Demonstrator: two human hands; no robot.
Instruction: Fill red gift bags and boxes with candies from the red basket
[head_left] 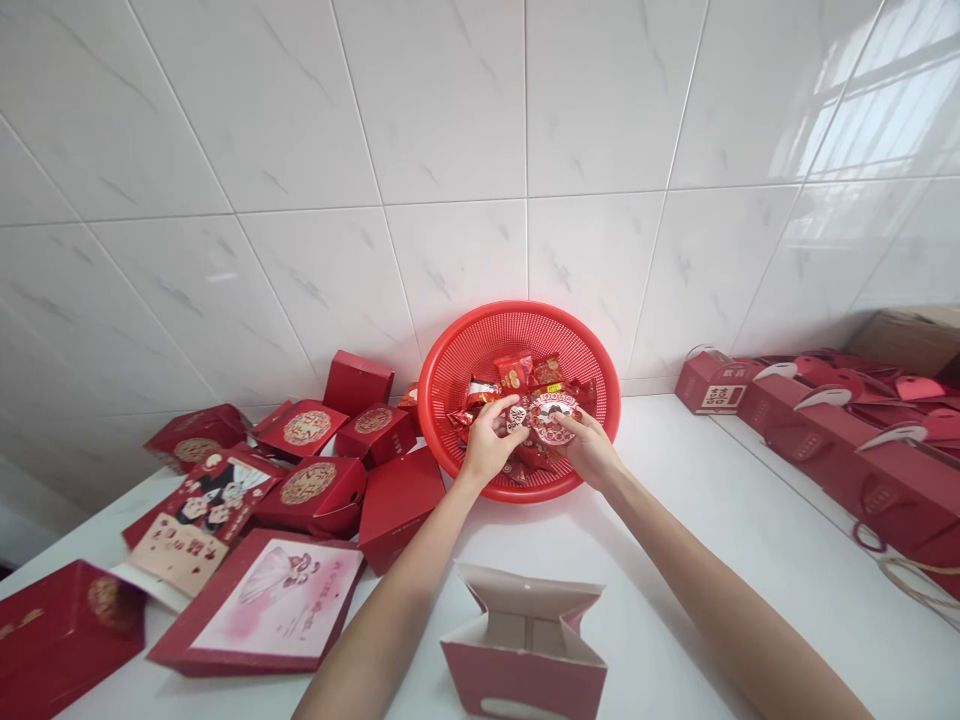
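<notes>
Lower left: glossy red boxes (pixel 289 443) showing round gold emblems (pixel 308 428) | centre: left hand (pixel 491 440) pinching small packet (pixel 517 413), black lettering too small to read, over sweets (pixel 514 373) in perforated red plastic basket (pixel 517 330) | bottom centre: card box (pixel 525 675) standing open | centre: right hand (pixel 592 450) gripping round-printed packet (pixel 551 425) | right: carton (pixel 694 385) bearing double-happiness character (pixel 718 399)

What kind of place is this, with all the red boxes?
Maybe a home kitchen or small workroom, though I can't be sure: there's a tiled wall, a white tabletop and a red basket of small packets.
</notes>
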